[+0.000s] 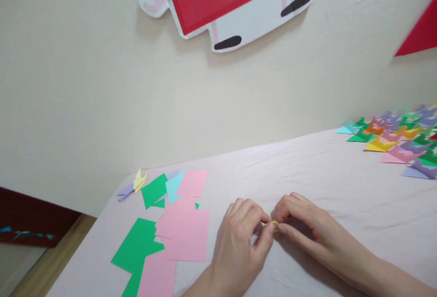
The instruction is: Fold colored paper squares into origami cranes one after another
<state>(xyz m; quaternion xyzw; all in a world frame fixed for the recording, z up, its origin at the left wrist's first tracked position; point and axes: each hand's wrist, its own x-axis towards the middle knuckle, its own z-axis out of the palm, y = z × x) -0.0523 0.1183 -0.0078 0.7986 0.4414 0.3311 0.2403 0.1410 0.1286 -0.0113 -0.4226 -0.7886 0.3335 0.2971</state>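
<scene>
A small piece of folded yellow paper [275, 225] is pinched between the fingertips of both hands, low over the cloth-covered table [300, 169]. My left hand [241, 238] closes on its left end with thumb and forefinger. From the right, the thumb and forefinger of my right hand [309, 224] grip the other end. Fingers cover most of the paper, so its full shape is hidden. To the left of my left hand lie pink paper squares [191, 238] and green paper sheets [133, 247], overlapping each other.
Several folded paper figures [398, 149] in many colours stand in rows at the far right. At the back left lie a folded yellow piece [139, 181], a folded purple piece [125, 192] and a light blue sheet [174, 188]. Behind the table rises a wall [170, 105] with a red-and-white decoration [232, 5].
</scene>
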